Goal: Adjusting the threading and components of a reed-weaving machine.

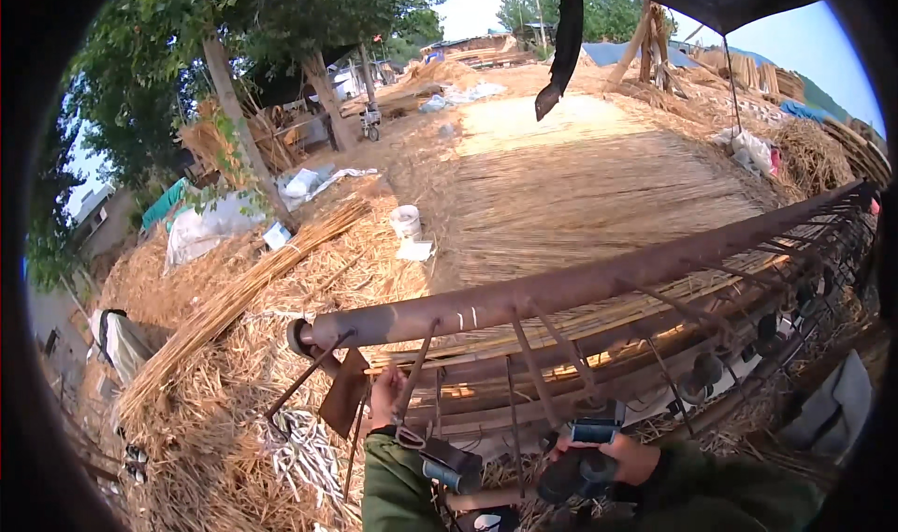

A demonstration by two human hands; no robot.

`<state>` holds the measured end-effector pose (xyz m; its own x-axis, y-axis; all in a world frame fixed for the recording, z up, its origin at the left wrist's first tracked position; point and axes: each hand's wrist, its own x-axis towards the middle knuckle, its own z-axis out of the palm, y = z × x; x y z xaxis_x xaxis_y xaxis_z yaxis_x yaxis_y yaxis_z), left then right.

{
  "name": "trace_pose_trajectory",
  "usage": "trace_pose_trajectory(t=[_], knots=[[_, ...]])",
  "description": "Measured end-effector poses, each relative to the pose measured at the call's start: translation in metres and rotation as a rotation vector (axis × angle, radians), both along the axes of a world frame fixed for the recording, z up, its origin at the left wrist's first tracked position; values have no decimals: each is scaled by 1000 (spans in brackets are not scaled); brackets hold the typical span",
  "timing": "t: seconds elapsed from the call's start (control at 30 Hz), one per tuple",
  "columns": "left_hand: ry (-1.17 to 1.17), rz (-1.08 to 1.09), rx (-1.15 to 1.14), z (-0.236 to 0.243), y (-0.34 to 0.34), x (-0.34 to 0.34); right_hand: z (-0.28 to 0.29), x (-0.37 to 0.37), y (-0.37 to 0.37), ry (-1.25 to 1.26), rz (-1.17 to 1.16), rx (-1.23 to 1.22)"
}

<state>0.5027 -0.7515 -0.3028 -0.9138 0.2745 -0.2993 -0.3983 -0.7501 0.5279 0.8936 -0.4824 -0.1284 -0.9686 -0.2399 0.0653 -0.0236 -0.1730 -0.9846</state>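
My left hand [384,397] is at the left end of a long weaving frame, just under its rusty pipe [505,300]. Its fingers close at the ends of the yellowish reed stalks [486,347], partly hidden by a metal rod. Beside that hand stands a rusty metal plate [344,385]. My right hand [629,459] reaches in from the right, its fingers around a dark cylindrical weight [596,431] with a teal band. Another dark weight [566,476] sits against this hand. Near my left wrist hangs a similar weight [454,465].
Metal rods and more hanging weights [706,371] line the frame to the right. Beyond the pipe a wide reed mat [599,190] lies on the ground. Loose straw, a long reed bundle [248,293] and a white bucket [405,221] are at left. A dark strip [564,50] hangs overhead.
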Motion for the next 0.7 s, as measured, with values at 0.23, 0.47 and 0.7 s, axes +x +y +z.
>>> trace_pose_trajectory(t=[0.23, 0.47, 0.7], knots=[[825, 105, -1133, -32, 29, -29, 23, 29, 17, 52, -375, 180], [1175, 126, -1402, -22, 15, -23, 20, 37, 17, -618, -482, -781], [1038, 410, -1486, -14, 31, -17, 82, 44, -1, -18, 426, -330]])
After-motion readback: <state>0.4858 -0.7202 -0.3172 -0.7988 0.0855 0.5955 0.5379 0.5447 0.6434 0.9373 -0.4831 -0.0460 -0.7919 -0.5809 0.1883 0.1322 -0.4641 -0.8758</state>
